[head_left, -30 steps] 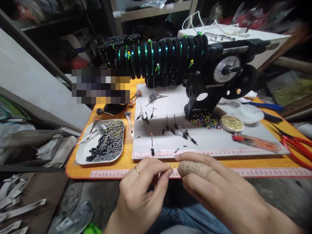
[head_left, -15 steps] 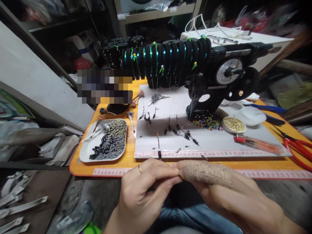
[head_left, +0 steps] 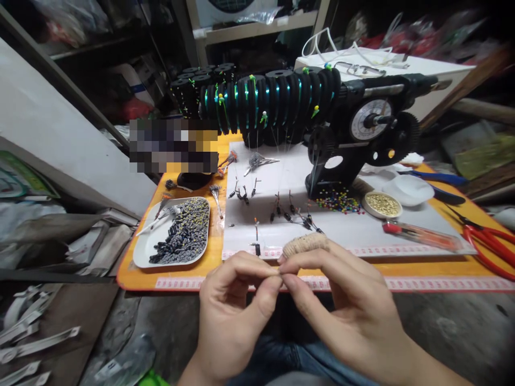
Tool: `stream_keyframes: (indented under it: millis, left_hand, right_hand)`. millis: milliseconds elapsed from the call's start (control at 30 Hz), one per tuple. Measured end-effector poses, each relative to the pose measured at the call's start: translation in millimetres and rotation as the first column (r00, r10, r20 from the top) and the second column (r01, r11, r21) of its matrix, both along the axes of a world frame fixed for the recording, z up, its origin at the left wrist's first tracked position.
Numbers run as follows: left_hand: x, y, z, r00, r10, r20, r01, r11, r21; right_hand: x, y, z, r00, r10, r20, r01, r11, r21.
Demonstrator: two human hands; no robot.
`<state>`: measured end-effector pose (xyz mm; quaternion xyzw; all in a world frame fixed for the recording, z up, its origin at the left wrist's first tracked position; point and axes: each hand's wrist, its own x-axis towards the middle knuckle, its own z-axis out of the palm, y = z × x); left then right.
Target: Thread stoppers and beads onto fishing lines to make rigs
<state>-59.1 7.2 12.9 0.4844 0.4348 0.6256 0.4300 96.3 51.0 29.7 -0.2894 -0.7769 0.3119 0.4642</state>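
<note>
Past the bare right hand (head_left: 354, 305), room lies between small black cylinders (head_left: 288, 217) and the red-ended plastic cutter (head_left: 422, 236); the black geared machine (head_left: 322, 145) blocks the back

Measuring tape (head_left: 446, 284), dial (head_left: 359, 124): marks too blurred to read.

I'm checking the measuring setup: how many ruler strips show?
2: one strip along the front of the board, another strip along the front of the table, both partly hidden.

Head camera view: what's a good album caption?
Left hand and right hand pinch close together in front of a black geared machine.
</note>
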Motion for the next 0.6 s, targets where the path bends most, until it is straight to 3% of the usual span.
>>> stream_keyframes:
  millis: [133,200,300,433,500,600]
  left_hand:
    - [2,0,1.4,1.0,0.01,-0.012,-0.01,1.0,0.005]
    - [3,1,3.8,1.0,-0.015,-0.012,0.015,1.0,-0.021]
    - [4,0,8.0,0.997,-0.071,-0.008,0.07,0.995,-0.072]
    - [3,-1,7.1,0.995,-0.04,-0.096,0.037,0.999,-0.033]
    - [2,-1,2.6,0.977,0.049,-0.208,-0.031,0.996,0.087]
    - [-1,1,-4.4,0.912,0.194,-0.362,-0.075,0.945,0.318]
  right_hand:
    - [-1,1,-2.9,0.997,-0.067,0.026,0.062,0.985,0.162]
    - [3,1,-5.4,0.989,-0.133,0.064,0.102,0.932,0.347]
    - [10,-1,-9.1,0.972,-0.162,0.173,0.046,0.846,0.532]
    - [9,0,-10.0,0.982,-0.085,0.166,0.001,0.891,0.454]
    - [5,3,-8.5,0.995,-0.06,0.085,0.026,0.936,0.352]
    - [0,8,-5.2,0.999,-0.027,0.025,0.02,0.973,0.23]
